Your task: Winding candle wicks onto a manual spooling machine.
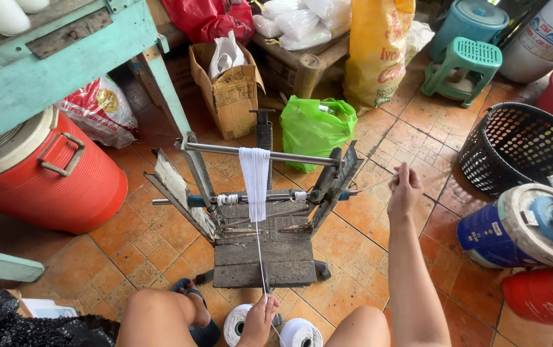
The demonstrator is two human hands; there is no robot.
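- Seated low over a floor [366, 250] of orange-brown patterned tiles, worn and dusty, with both bare knees at the bottom edge.
- Straight ahead on the tiles: a small winding frame [260, 212] of weathered grey wood and metal, standing on a plank base.
- Across the frame's top rod, a hank of white thread [254, 173] draped and hanging down to a lower spindle.
- From the hank, a single white strand [260, 254] running down toward the lap.
- Left hand [258, 319] low between the knees, fingers pinched closed on that strand.
- Just beside the left hand, on the floor: two white thread cones [301, 333], seen from above.
- Right hand [405, 189] stretched out to the frame's right side, fingers curled; apparently closed on a crank handle, though too small to tell for certain.
- Far left: a big red drum cooler [51, 177] lying beside a pale turquoise wooden desk [45, 71], paint chipped.
- Behind the frame: an open cardboard box [230, 90], a bright green plastic bag [315, 128] and a tall yellow sack [379, 51].
- Upper right: a teal plastic stool [463, 67] near a teal lidded bucket.
- Right edge: a black perforated basket [520, 148], and just below it a blue tin [514, 228] with tools on its lid.
- Bottom right corner: another red container [546, 295].
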